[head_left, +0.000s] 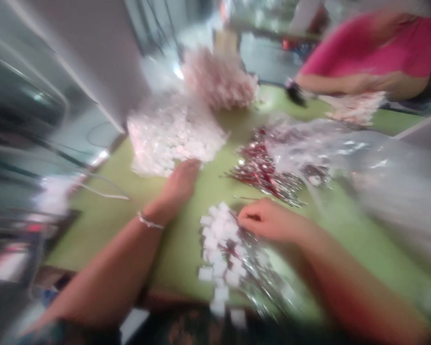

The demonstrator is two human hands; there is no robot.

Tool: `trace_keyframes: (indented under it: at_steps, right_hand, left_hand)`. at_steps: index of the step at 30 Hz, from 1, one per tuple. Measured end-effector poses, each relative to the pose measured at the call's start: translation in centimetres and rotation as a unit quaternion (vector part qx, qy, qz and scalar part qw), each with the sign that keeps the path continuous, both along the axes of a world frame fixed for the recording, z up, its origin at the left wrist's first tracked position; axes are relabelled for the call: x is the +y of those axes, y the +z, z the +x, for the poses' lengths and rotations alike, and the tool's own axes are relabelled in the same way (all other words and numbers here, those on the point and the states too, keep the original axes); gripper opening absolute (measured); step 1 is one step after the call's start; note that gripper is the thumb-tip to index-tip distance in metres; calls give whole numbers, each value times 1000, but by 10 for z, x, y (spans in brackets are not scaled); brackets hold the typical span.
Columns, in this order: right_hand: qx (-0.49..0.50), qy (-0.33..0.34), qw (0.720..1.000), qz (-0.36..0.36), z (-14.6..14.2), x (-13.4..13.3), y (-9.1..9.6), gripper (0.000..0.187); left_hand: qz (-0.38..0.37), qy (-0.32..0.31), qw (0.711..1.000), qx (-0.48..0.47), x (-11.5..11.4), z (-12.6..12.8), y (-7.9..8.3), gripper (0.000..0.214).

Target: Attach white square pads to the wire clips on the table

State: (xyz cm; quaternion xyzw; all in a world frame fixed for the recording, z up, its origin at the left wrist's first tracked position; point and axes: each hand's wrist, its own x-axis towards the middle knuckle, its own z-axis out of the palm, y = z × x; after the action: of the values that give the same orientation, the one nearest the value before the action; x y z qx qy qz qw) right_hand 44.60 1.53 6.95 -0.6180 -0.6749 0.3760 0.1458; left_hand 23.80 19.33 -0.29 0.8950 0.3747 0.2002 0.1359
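Observation:
The picture is smeared by motion. My left hand (179, 184) reaches forward over the green table (129, 201), its fingertips at the near edge of a heap of small white pieces (172, 136); its fingers are hidden. My right hand (267, 220) rests with curled fingers on a closer pile of white squares (219, 239) joined to silvery wires. What the fingers pinch cannot be made out. A thin bracelet (150, 221) circles my left wrist.
A tangle of red and silver wire parts (264, 170) lies mid-table beside crumpled clear plastic bags (362, 163). A pinkish heap (219, 79) sits at the back. Another person in a pink top (366, 48) works at the far right. A white cable (104, 191) runs off left.

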Motion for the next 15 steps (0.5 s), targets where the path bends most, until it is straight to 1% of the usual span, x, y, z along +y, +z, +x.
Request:
trace_keyframes:
  at_steps: [2, 3, 4, 6, 9, 11, 13, 14, 15]
  right_hand:
    - [-61, -51, 996, 48, 10, 3, -4, 23]
    - [-102, -81, 988, 81, 13, 6, -8, 21]
    - [-142, -96, 979, 107, 15, 9, -13, 18]
    - [-203, -95, 967, 122, 14, 13, -24, 12]
    - [-259, -91, 955, 114, 6, 16, -37, 14]
    - [-265, -104, 952, 114, 2, 15, -39, 15]
    - [-229, -131, 958, 112, 0, 14, -35, 15]
    - [-192, -145, 965, 107, -1, 13, -32, 14]
    - [-146, -157, 972, 98, -2, 12, -27, 14]
  left_hand:
    - [21, -13, 999, 26, 1, -1, -4, 38]
    - [30, -14, 999, 34, 0, 0, -4, 36]
    - [36, -12, 998, 41, -2, 0, -3, 35]
    - [39, -9, 998, 56, -6, 1, 0, 32]
    - [26, -1, 998, 52, -11, 3, 3, 31]
    - [0, 4, 1000, 20, -15, 4, 5, 38]
    - [-49, 6, 998, -40, -20, 5, 6, 42]
    - [-99, 3, 992, -77, -23, 6, 7, 39]
    - [-170, -2, 978, -120, -26, 7, 8, 36]
